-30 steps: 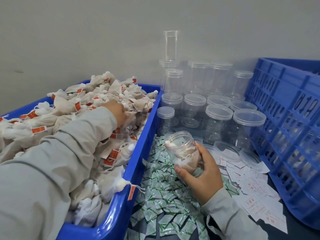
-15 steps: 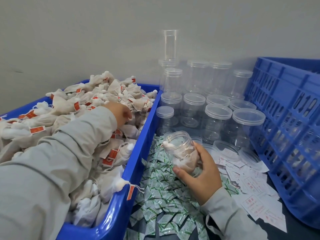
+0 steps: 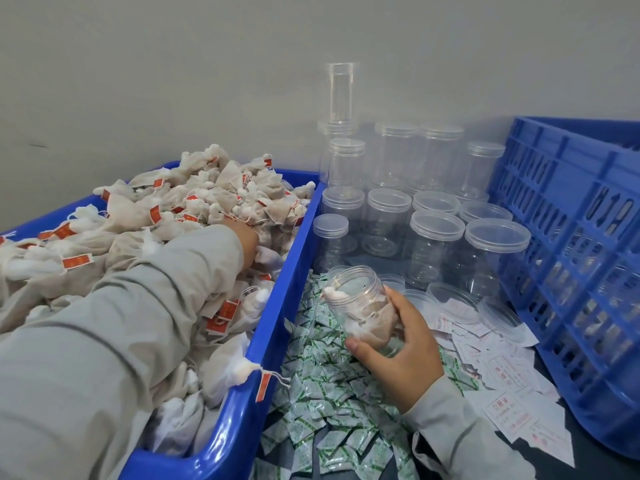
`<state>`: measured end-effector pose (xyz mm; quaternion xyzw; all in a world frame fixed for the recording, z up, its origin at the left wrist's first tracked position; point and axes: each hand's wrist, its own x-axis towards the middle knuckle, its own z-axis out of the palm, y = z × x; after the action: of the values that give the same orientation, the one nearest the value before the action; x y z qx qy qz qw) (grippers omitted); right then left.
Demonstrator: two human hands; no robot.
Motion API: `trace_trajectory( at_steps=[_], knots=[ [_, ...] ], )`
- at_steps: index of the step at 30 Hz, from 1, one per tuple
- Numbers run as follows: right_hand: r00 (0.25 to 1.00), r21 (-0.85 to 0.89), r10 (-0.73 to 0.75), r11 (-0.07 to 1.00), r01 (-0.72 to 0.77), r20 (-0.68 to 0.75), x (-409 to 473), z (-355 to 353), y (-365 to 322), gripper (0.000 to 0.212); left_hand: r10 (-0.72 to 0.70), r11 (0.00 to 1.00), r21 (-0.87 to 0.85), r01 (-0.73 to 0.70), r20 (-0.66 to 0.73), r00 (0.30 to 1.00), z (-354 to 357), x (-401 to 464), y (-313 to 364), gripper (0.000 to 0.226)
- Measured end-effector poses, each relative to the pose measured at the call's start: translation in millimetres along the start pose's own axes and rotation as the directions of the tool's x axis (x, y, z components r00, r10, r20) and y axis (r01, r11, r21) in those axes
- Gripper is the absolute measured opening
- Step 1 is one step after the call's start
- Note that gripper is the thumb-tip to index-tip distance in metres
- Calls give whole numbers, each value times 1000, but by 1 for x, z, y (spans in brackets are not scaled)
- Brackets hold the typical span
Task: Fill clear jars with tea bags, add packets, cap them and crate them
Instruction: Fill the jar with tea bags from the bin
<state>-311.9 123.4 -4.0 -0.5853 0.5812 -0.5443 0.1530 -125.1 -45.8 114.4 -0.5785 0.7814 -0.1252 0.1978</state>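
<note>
**Jar in my right hand, left hand in the tea bags**

My right hand (image 3: 398, 341) curls round an uncapped clear jar (image 3: 360, 303), thumb along its lower wall, fingers wrapped behind. The jar tilts with its mouth toward the blue bin (image 3: 277, 306) and holds a few tea bags at its bottom. It hangs just right of the bin's rim, above a heap of green-and-white packets (image 3: 325, 393).

My left hand (image 3: 247, 242) reaches down into the pile of tea bags (image 3: 214, 199) inside the bin; its fingers are buried, so I cannot tell whether they pinch anything.

Behind the jar stand capped empty jars (image 3: 436, 247), some stacked. Right of the jar lie loose clear lids (image 3: 450, 299) and white paper slips (image 3: 502, 375), and beyond them a blue crate (image 3: 571, 254).
</note>
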Motion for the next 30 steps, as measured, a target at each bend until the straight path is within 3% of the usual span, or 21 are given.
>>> trace_trajectory(
  at_steps=[2,5,7,9,12,15,18,20,25,30],
  knots=[
    [1000,-1,1,1000,-1,-2,0,0,0,76,-2,1000,-17,0,-123,992,-1,-2,-3,31],
    [1000,-6,-3,1000,3,2,-1,0,0,76,-26,936,-345,-70,-266,964,-4,-7,-8,19],
    [1000,-4,5,1000,-4,11,-1,-1,-1,75,-65,784,-602,-149,-318,946,-8,-13,-8,22],
    [1000,-7,2,1000,-2,11,0,-1,-2,75,-99,635,-738,-227,-370,924,-13,-20,-5,27],
    [1000,-4,6,1000,-6,-6,0,-1,-3,72,-70,509,-782,-359,-454,888,-21,-35,3,27],
    [1000,16,23,1000,-22,-11,0,0,-3,69,94,190,-868,-459,-449,889,-29,-51,13,10],
    [999,37,41,998,-41,5,1,1,-3,70,209,-9,-885,-465,-457,865,-31,-60,22,7],
    [999,32,38,999,-38,-2,1,2,-3,70,252,-30,-887,-461,-453,855,-30,-61,27,14],
    [998,53,55,997,-56,23,-1,2,-6,71,273,114,-846,-521,-478,835,-21,-58,34,26],
    [996,150,59,986,-69,67,-1,1,-5,86,333,106,-833,-543,-485,809,-19,-60,42,34]
  ],
)
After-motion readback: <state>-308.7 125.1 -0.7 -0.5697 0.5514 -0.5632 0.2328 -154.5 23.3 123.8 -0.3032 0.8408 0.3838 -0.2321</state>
